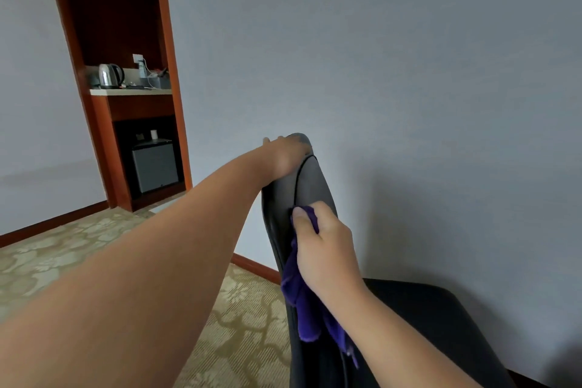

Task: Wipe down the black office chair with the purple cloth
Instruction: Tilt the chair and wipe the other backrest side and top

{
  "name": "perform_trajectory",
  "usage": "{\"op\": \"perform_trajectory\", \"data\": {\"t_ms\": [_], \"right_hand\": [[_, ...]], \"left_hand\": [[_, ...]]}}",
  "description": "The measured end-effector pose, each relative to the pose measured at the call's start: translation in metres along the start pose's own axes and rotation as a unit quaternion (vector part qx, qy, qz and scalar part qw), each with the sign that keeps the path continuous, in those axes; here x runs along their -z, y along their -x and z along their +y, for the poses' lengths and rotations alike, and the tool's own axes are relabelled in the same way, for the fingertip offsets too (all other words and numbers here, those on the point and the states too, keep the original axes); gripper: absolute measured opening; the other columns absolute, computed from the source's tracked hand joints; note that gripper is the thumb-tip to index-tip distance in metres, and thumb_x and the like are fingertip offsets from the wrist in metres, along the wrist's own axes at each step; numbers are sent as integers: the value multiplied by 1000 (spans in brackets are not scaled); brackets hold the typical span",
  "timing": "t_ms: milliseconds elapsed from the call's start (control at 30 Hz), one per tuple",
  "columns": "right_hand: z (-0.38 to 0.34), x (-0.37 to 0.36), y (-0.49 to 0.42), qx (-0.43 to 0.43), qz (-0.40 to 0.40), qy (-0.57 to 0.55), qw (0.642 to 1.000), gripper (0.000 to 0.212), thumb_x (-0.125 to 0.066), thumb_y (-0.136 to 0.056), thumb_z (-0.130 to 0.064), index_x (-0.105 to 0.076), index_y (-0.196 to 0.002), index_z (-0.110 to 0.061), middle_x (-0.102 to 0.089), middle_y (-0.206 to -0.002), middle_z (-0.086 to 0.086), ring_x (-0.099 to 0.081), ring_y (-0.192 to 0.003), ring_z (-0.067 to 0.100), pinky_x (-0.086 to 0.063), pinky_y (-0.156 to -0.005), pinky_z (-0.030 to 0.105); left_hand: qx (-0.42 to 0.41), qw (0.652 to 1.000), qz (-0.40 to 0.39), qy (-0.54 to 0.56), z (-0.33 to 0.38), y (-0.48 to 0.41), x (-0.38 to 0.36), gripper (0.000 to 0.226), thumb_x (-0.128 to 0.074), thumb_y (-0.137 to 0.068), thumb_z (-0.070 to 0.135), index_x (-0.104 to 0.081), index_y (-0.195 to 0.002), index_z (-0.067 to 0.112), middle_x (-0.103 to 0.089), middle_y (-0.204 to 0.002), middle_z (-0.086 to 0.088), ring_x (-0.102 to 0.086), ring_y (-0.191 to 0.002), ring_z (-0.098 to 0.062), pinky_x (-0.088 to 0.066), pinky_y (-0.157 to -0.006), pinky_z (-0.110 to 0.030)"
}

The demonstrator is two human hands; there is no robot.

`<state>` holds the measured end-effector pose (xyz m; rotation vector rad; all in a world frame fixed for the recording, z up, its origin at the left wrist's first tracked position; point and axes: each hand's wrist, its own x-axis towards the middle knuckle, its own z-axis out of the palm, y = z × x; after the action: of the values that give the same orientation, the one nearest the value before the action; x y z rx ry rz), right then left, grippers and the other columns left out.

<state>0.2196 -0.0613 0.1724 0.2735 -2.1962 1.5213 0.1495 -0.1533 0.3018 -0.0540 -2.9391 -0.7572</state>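
**A:** While the left hand [285, 154] sits on top of the black office chair [311, 186], what is the right hand [324, 249] doing?

**B:** Its fingers are curled round a bunched purple cloth [299, 299] with the thumb laid over the top. They press the cloth against the side edge of the backrest. A loose tail of cloth hangs below the knuckles.

**A:** And the left fingers?

**B:** They are draped over the top edge and seem to clasp it. The tips are blurred, so I can't say how tightly.

**A:** How will the cloth handle?

**B:** It looks soft, light and limp. I'd expect it to flop and slip out unless it stays wadded in the palm. Best to hold it by the middle of the bunch, so a thick pad stays under the fingertips.

**A:** The chair?

**B:** It has a stiff, smooth shell that is probably slick. It may swivel or roll when pushed, though the base is out of view. The top edge under the left fingers is the sensible place to hold it. The seat [441, 324] lies below and beyond the right wrist, and the cloth isn't touching it.
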Motion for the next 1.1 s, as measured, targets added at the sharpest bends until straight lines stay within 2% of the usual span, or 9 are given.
{"op": "perform_trajectory", "data": {"t_ms": [100, 233, 333, 433, 533, 700, 800, 933, 1100], "right_hand": [[-6, 7, 23, -5, 27, -43, 999, 23, -48, -103, -39, -58, -85, -28, -65, -73, -8, -63, -68, 11, -55, -66, 38], [-21, 26, 42, 37, 60, -45, 996, 20, -45, -103, -43, -57, -90, -33, -63, -77, -11, -64, -74, 10, -55, -63, 32], [-32, 47, 46, 65, 93, -20, 993, 19, -47, -102, -41, -57, -92, -29, -60, -77, -13, -58, -73, 7, -46, -60, 23], [-40, 71, 49, 82, 116, -1, 990, 21, -49, -101, -39, -53, -83, -29, -57, -71, -12, -56, -69, 12, -49, -61, 34], [-43, 97, 57, 89, 139, 40, 985, 24, -49, -101, -38, -51, -79, -29, -56, -68, -12, -55, -66, 11, -48, -59, 35], [-48, 137, 69, 60, 174, 108, 977, 26, -49, -99, -38, -52, -77, -23, -59, -67, -10, -55, -65, 12, -49, -60, 37], [-59, 159, 74, 41, 168, 193, 966, 25, -47, -98, -38, -52, -81, -22, -59, -70, -7, -55, -67, 15, -46, -59, 35], [-71, 183, 72, 37, 144, 356, 923, 18, -40, -98, -34, -52, -88, -25, -57, -75, -9, -54, -68, 18, -41, -59, 33], [-76, 207, 60, 9, 137, 446, 885, 24, -40, -99, -36, -52, -83, -23, -55, -75, -5, -51, -64, 17, -35, -57, 31]], "left_hand": [[11, 1000, 5, 8, 2, 8, -5, 38, -17, -109, 10, -43, -138, 10, -21, -161, -19, -1, -153, -38, -7, -118, -63], [-40, 998, 37, -42, 18, 36, -14, 27, -22, -95, -2, -41, -101, 17, -35, -147, -7, -6, -147, -43, -13, -100, -83], [-95, 992, 77, -39, 35, 56, -22, 37, -20, -95, 0, -47, -111, 19, -28, -159, -2, 0, -150, -39, -10, -107, -75], [-136, 987, 83, 20, 52, 76, -32, 45, -17, -99, 4, -49, -124, 23, -19, -166, 13, 5, -155, -29, -8, -115, -64], [-171, 970, 68, 158, 68, 100, -39, 50, -21, -105, 21, -44, -148, 31, -29, -161, 20, 5, -155, -11, 9, -121, -51], [-224, 946, 72, 224, 91, 127, -52, 48, -22, -108, 23, -42, -152, 28, -34, -160, 16, -2, -155, -11, 12, -122, -48], [-259, 934, 88, 230, 103, 140, -63, 45, -24, -108, 20, -48, -146, 18, -35, -160, 12, -10, -155, -16, 7, -122, -54], [-250, 875, 11, 415, 118, 162, -71, 57, -35, -91, 45, -47, -146, 40, -42, -154, 20, -20, -150, -3, -9, -125, -46], [-299, 824, -38, 480, 116, 172, -66, 44, -43, -106, 19, -46, -150, 25, -46, -153, 7, -40, -131, 3, -30, -99, -14]]}}
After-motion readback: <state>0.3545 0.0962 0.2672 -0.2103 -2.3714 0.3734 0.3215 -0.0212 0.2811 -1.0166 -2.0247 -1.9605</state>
